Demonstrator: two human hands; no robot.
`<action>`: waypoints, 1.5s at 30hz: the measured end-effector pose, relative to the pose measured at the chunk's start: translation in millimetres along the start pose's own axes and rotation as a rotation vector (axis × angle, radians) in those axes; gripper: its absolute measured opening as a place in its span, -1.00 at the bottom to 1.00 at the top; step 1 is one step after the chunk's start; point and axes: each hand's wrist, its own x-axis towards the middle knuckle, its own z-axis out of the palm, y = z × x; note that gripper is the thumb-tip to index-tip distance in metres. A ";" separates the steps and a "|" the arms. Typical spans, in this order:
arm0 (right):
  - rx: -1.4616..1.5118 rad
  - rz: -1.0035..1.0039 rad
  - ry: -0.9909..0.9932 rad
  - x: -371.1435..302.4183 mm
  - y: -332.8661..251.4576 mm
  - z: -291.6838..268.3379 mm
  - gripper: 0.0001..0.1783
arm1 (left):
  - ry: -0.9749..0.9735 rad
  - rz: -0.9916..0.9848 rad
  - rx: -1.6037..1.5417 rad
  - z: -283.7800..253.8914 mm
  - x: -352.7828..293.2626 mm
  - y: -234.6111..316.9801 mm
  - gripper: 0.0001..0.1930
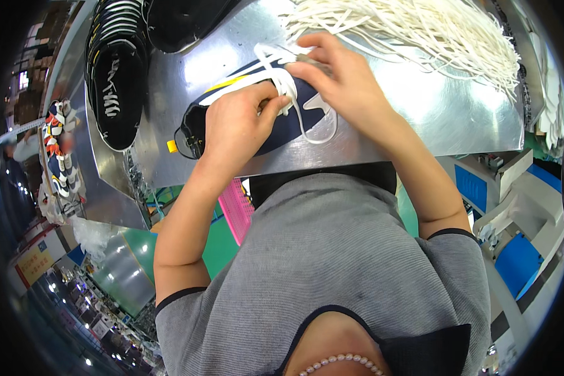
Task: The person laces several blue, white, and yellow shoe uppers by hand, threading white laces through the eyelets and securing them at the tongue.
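A navy shoe upper (280,132) with white stripes, a yellow strip and a yellow heel tab lies on the metal table, heel toward the left. White shoelace (313,139) is bunched over its throat, and one loop hangs down its near side. My left hand (239,120) is closed at the shoe opening; its thumb presses beside the lace and the other fingers are partly hidden inside. Over the toe end, my right hand (349,81) pinches a slim greyish tool, mostly covered by the fingers, right by the lace strands.
Loose white laces (413,31) form a wide pile at the far right of the metal table (420,135). Nested black shoe uppers (114,88) stand at the left, with another dark upper (185,22) at the back. A pink basket (235,210) sits below the table edge.
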 end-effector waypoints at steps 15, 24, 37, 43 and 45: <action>-0.113 0.088 -0.144 -49.7 16.4 5.4 -0.85 | 0.015 0.017 -0.049 2.9 5.4 -0.1 -0.79; -0.693 -0.019 -0.219 -34.7 3.0 40.2 -0.68 | -0.040 0.212 -0.127 10.1 -6.2 -6.2 -0.82; 0.165 0.379 -0.150 -21.2 -9.1 -41.8 -0.59 | 0.287 0.602 0.253 -1.2 -35.1 -7.4 -0.75; 0.266 0.159 0.057 -25.6 -1.6 -12.1 -0.42 | -0.511 -0.398 -0.728 -32.7 -25.9 -22.1 -0.59; 0.064 0.044 0.091 -29.5 -0.2 -6.3 -0.40 | -0.594 -0.518 -0.820 -31.2 -13.2 -17.5 -0.62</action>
